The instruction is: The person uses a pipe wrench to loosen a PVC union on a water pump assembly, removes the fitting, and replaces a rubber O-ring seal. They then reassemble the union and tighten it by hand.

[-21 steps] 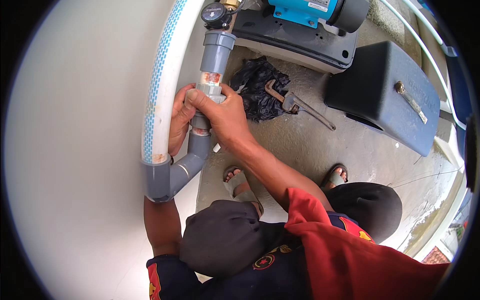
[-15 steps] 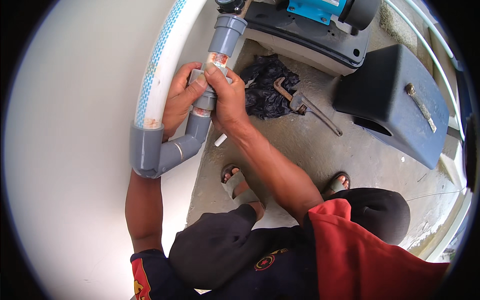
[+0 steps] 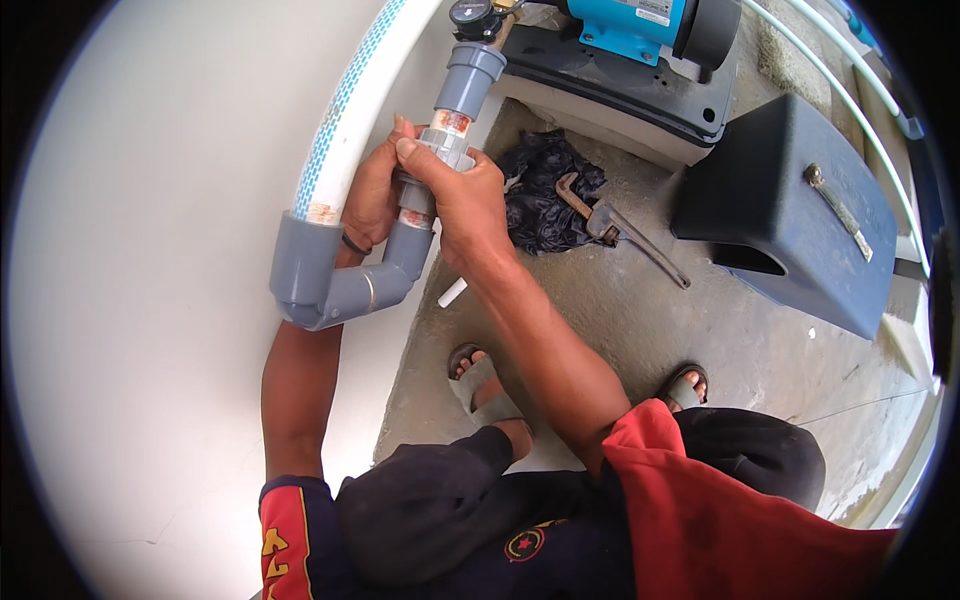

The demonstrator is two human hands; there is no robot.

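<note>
A grey plastic pipe union (image 3: 447, 143) sits in a vertical run of pipe beside the wall. My right hand (image 3: 474, 205) wraps it from the right, its thumb across the front. From the left, my left hand (image 3: 372, 192) closes around the same union, with most of its fingers hidden behind the fitting. Above the union is a grey coupling (image 3: 470, 80), joined by a short white pipe with reddish smears. Below, grey elbows (image 3: 306, 268) turn the line up into a white pipe (image 3: 345, 125) with blue-patterned tape or print.
A blue pump (image 3: 625, 28) stands on a black base (image 3: 620, 85). On the concrete floor, a rusty pipe wrench (image 3: 640, 245) lies partly over a black plastic bag (image 3: 540, 215). A dark cover (image 3: 790, 200) with a worn brush (image 3: 840, 215) rests at right. A short white tube (image 3: 452, 292) lies near the wall.
The view has shifted a little, so the pipes appear farther right. My left thumb has slid off the union's front, up to its far left side; my right thumb now reaches farther left across it.
</note>
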